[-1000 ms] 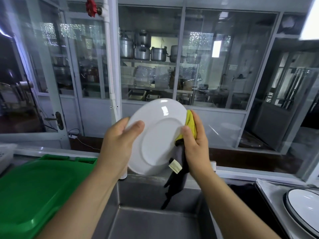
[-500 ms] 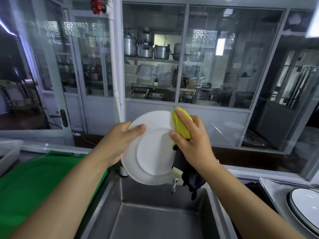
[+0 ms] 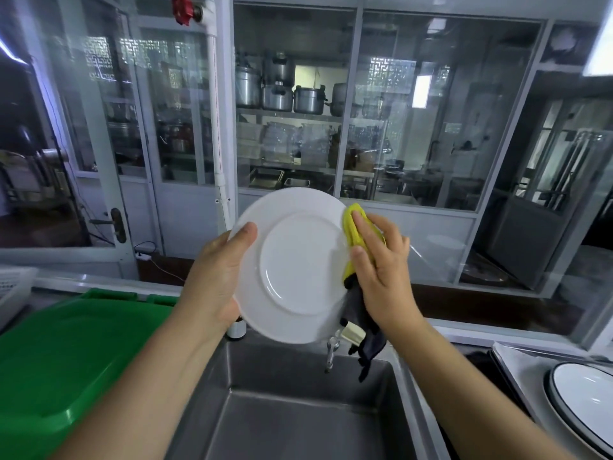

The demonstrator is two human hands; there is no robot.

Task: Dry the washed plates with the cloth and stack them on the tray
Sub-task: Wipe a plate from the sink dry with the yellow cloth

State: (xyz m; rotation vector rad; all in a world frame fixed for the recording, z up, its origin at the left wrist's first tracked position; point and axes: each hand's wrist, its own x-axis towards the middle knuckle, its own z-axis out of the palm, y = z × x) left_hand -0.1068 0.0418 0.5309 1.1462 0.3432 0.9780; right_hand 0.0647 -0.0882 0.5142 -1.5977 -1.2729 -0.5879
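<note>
Mid-frame over the sink (image 3: 292,410), left hand (image 3: 212,280) grips the white plate (image 3: 295,263) by its rim, right hand (image 3: 381,270) pinches the yellow cloth (image 3: 353,227) against its edge.

Count of the things in view

There are two plates: one white plate (image 3: 295,263) held up over the one steel sink (image 3: 292,410), and one dark-rimmed plate (image 3: 587,406) at the right edge (only partly in frame). There is one cloth (image 3: 356,227), one green lid (image 3: 63,353), one tap (image 3: 331,351), and two hands, the left hand (image 3: 215,277) and the right hand (image 3: 381,270).
</note>
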